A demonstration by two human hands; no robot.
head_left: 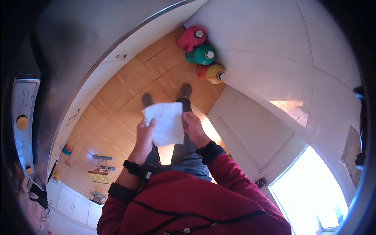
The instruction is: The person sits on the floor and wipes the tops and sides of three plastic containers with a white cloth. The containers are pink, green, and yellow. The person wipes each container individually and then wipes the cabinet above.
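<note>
A white cloth (166,123), roughly square and spread flat, is held up in front of my body above the tiled floor. My left hand (145,133) grips its left edge, with the thumb lying over the front. At the right edge, my right hand (192,123) pinches the cloth between thumb and curled fingers. The fingers behind the cloth are hidden. Dark bands circle both of my wrists, and red sleeves cover my forearms. Below the cloth show my legs and dark shoes (185,91).
Three thermos flasks, pink (190,38), green (200,55) and yellow-orange (213,73), stand along the wall. A counter (98,27) runs along the left, with a knobbed appliance panel (24,121). A folding stool (102,168) stands at lower left; a bright doorway (309,188) opens at right.
</note>
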